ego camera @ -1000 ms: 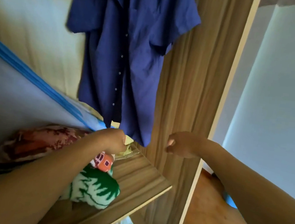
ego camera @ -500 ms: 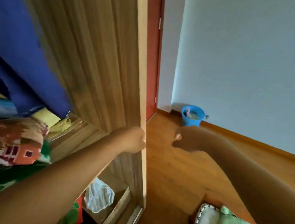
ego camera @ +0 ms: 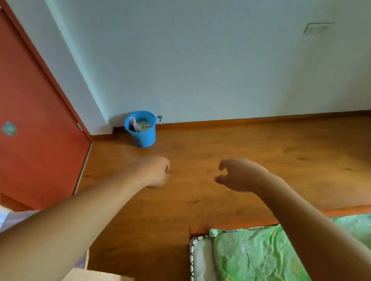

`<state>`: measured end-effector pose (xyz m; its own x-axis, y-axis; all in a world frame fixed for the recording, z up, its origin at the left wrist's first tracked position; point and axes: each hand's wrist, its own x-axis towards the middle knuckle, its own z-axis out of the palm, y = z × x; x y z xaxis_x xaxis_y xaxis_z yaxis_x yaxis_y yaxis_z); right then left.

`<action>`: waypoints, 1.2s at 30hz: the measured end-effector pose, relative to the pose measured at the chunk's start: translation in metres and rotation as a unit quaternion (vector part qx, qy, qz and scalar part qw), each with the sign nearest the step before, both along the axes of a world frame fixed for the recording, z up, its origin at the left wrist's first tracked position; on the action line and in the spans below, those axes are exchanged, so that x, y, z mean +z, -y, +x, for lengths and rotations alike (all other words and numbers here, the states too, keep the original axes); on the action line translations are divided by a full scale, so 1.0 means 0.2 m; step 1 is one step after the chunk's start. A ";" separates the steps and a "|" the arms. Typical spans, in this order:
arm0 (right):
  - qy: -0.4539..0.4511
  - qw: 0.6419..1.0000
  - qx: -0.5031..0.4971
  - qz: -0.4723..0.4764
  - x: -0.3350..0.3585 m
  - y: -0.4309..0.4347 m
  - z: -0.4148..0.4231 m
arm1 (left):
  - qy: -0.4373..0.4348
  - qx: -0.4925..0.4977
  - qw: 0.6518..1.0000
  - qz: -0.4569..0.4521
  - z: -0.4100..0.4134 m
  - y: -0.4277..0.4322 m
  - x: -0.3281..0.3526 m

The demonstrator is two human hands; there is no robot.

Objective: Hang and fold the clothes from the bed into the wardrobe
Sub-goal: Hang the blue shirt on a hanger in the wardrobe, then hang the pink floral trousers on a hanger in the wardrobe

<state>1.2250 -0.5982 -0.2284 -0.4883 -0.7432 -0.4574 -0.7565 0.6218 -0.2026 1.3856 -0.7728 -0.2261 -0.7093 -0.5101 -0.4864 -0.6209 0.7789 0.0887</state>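
Facing a red door (ego camera: 31, 109) at far left, then a blue bucket (ego camera: 142, 132) on the wood floor (ego camera: 272, 151), close against the pale wall (ego camera: 191, 47). Holding left hand (ego camera: 156, 171) out above the floor, fingers curled into a fist, nothing inside. Holding right hand (ego camera: 238, 175) out beside it, fingers loosely hooked, thumb spread, gripping nothing. Finding the bed (ego camera: 269, 267) at lower right, under the right forearm, green sheet crumpled over a white mattress edge.
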 end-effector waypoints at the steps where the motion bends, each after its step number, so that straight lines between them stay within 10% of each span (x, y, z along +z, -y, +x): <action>1: 0.001 1.000 -0.018 0.006 -0.02 -0.04 -0.06 | 0.004 -0.022 1.000 0.003 -0.09 0.01 -0.02; 21: 0.010 0.917 -0.394 0.058 -0.35 0.00 -0.81 | -0.012 -0.394 0.919 0.034 -1.66 0.31 -0.35; 36: 0.019 0.864 -0.502 0.034 -0.46 0.48 -1.37 | 0.018 -0.456 0.889 0.032 -2.55 0.87 -0.53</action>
<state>0.9505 -0.6933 -0.3197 -0.8552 0.0751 -0.5129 0.1770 0.9723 -0.1527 0.8748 -0.9473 -0.3326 -0.7970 0.2990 -0.5248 0.2630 0.9540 0.1441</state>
